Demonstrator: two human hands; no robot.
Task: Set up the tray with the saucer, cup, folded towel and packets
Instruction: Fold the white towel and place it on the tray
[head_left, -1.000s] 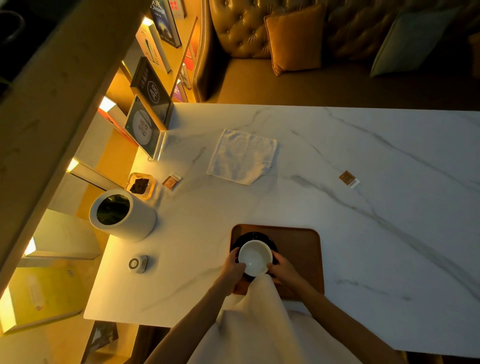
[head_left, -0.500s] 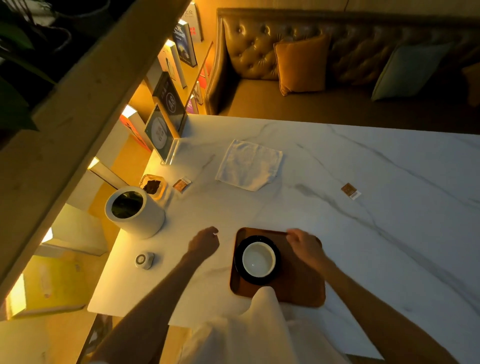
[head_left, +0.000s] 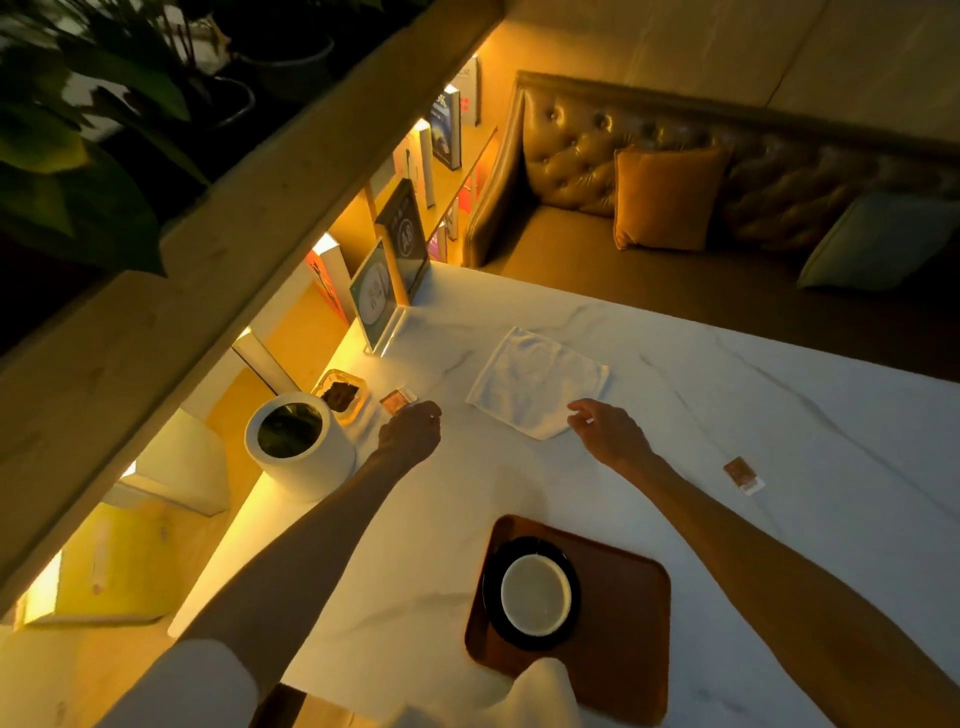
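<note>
A brown wooden tray (head_left: 628, 629) lies near the table's front edge. On its left half a white cup (head_left: 535, 594) stands on a black saucer (head_left: 491, 597). A white towel (head_left: 537, 387) lies flat farther back on the marble. My right hand (head_left: 608, 431) hovers at the towel's near right corner, fingers apart, holding nothing. My left hand (head_left: 410, 431) is stretched to the left of the towel, fingers curled, just short of a small brown packet (head_left: 397, 400). A second brown packet (head_left: 743, 474) lies to the right on the table.
A white cylindrical pot (head_left: 296, 441) stands at the table's left edge, with a small glass dish (head_left: 340, 395) of dark stuff behind it. An acrylic sign stand (head_left: 376, 301) is at the back left corner. A leather bench with cushions (head_left: 670, 197) runs behind the table.
Both hands have left the cup and saucer on the tray and reached forward: the right to the towel's corner, the left toward the left packet. The camera has tilted up.
</note>
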